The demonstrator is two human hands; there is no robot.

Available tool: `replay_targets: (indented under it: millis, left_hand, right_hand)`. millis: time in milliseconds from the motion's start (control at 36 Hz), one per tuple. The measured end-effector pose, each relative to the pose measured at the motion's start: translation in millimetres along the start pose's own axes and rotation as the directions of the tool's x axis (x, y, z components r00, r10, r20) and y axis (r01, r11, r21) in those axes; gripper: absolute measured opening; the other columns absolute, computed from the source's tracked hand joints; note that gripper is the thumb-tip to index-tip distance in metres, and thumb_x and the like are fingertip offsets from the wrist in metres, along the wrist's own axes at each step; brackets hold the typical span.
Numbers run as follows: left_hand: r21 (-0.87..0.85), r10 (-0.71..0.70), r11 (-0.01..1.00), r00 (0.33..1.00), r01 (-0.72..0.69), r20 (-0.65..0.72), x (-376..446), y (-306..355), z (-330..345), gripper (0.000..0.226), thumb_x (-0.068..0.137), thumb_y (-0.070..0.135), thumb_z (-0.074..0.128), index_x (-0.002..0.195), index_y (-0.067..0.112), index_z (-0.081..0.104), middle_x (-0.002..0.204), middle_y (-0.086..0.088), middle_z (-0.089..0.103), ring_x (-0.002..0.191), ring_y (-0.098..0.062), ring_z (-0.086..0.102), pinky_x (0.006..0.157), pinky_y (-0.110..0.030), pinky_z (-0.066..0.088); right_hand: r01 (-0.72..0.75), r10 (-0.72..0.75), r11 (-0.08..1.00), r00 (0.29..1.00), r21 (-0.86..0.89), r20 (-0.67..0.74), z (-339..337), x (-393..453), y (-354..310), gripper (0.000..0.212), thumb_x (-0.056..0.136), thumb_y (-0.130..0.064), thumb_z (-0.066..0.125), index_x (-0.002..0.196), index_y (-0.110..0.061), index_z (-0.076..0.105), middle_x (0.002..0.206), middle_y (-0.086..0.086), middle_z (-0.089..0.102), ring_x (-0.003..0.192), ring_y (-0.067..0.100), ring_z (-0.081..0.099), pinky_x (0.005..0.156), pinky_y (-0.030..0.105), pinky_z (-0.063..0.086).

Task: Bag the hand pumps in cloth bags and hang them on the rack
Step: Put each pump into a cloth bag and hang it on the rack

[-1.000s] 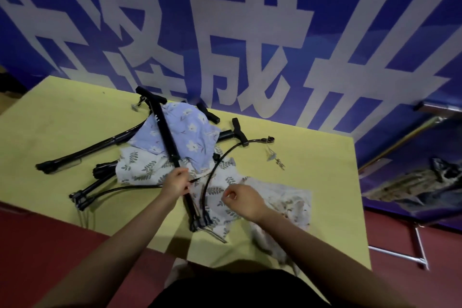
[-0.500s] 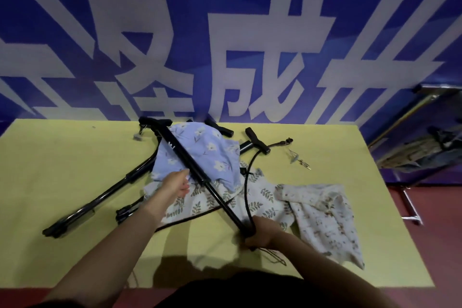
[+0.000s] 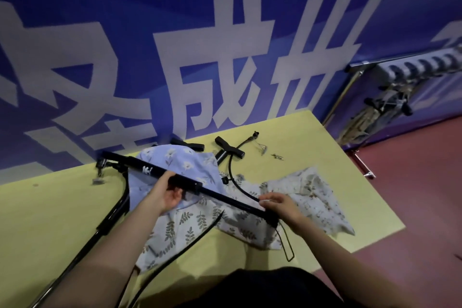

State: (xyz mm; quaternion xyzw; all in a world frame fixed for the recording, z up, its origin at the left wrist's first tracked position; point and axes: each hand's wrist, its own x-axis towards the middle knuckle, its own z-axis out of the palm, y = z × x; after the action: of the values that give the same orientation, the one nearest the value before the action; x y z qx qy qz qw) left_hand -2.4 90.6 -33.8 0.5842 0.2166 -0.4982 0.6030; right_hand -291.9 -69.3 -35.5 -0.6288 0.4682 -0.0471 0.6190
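The left hand (image 3: 166, 195) curls around the barrel of a black hand pump (image 3: 190, 185) held above the yellow counter (image 3: 50, 207); the right hand (image 3: 280, 207) pinches its lower end. The pump is not yet bagged. Blue floral (image 3: 180, 165) and leaf-print (image 3: 180, 227) cloth bags lie beneath it, with other pumps alongside. The rack (image 3: 400, 70) at right already appears to hold bagged pumps, across open red floor.

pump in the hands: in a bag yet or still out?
Out. The black pump is bare along its length, held by the left hand and right hand above the cloth bags lying on the table.
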Motion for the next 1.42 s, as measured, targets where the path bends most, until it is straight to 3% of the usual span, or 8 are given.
replay_targets:
  millis: [167,306,361,528,667,778,1000,1417]
  left_hand:
    - [0.045,0.079,0.995,0.991,-0.085,0.11,-10,-2,20,0.017,0.088,0.026,0.058,0.084,0.01,0.056,0.072,-0.006,0.056,0.062,-0.018,0.052,0.044,-0.02,0.049]
    - [0.072,0.134,0.987,0.981,-0.146,0.142,-19,-2,43,0.042,0.085,0.053,0.061,0.093,0.012,0.061,0.081,-0.007,0.061,0.071,-0.021,0.057,0.063,-0.029,0.051]
    - [0.083,0.188,0.976,0.974,-0.199,0.128,-22,-2,51,0.041,0.085,0.053,0.06,0.094,0.013,0.061,0.086,-0.007,0.062,0.075,-0.023,0.058,0.069,-0.032,0.049]
    - [0.071,0.289,0.951,0.948,-0.3,0.131,-39,-5,73,0.023,0.089,0.036,0.061,0.096,0.014,0.059,0.089,-0.008,0.067,0.081,-0.029,0.065,0.047,-0.023,0.051]
    - [0.019,0.453,0.891,0.892,-0.453,0.01,-42,-8,85,0.016,0.087,0.027,0.067,0.093,0.013,0.063,0.084,-0.007,0.069,0.072,-0.02,0.068,0.05,-0.021,0.053]
    - [-0.006,0.531,0.847,0.847,-0.532,-0.022,-47,-14,99,0.011,0.092,0.022,0.062,0.094,0.011,0.062,0.085,-0.007,0.068,0.069,-0.015,0.068,0.05,-0.02,0.053]
    - [0.018,0.542,0.841,0.84,-0.541,-0.02,-62,-39,117,0.018,0.096,0.026,0.055,0.089,0.01,0.061,0.081,-0.006,0.065,0.074,-0.018,0.061,0.061,-0.023,0.052]
    - [0.136,0.627,0.772,0.779,-0.62,-0.012,-83,-37,104,0.028,0.098,0.031,0.051,0.108,0.006,0.058,0.111,-0.022,0.063,0.085,-0.022,0.06,0.065,-0.025,0.052]
  right_hand:
    - [-0.03,0.051,0.985,0.991,0.167,-0.123,-31,9,-5,0.011,0.086,-0.008,0.069,0.096,-0.005,0.07,0.077,0.008,0.065,0.061,0.018,0.059,0.048,0.021,0.048]
    - [-0.074,0.134,0.948,0.975,0.31,-0.175,-46,27,-6,0.018,0.088,-0.013,0.067,0.105,-0.007,0.068,0.096,0.012,0.066,0.083,0.024,0.062,0.063,0.028,0.048]
    - [-0.063,0.174,0.884,0.964,0.462,-0.202,-52,34,-8,0.015,0.09,-0.011,0.064,0.104,-0.005,0.066,0.097,0.012,0.066,0.082,0.026,0.063,0.063,0.032,0.049]
    - [-0.003,0.23,0.587,0.959,0.809,-0.163,-84,43,-11,0.013,0.096,-0.01,0.051,0.089,0.0,0.056,0.076,0.012,0.062,0.051,0.018,0.065,0.049,0.024,0.054]
    - [-0.047,0.175,0.821,0.969,0.569,-0.173,-95,51,-9,0.031,0.099,-0.023,0.045,0.092,0.0,0.065,0.084,0.017,0.068,0.076,0.032,0.066,0.074,0.043,0.055]
    - [-0.106,0.142,0.954,0.984,0.28,-0.112,-105,52,-8,0.03,0.098,-0.033,0.049,0.096,-0.007,0.064,0.088,0.021,0.072,0.069,0.035,0.071,0.068,0.042,0.06]
    - [-0.075,0.086,0.979,0.995,0.191,-0.05,-130,61,3,0.029,0.101,-0.031,0.044,0.087,-0.006,0.04,0.055,0.007,0.034,0.04,0.015,0.028,0.042,0.023,0.022]
    - [0.037,-0.039,0.977,0.999,0.211,0.006,-115,52,-1,0.029,0.102,-0.029,0.043,0.081,-0.009,0.039,0.063,0.013,0.038,0.042,0.014,0.028,0.043,0.025,0.022]
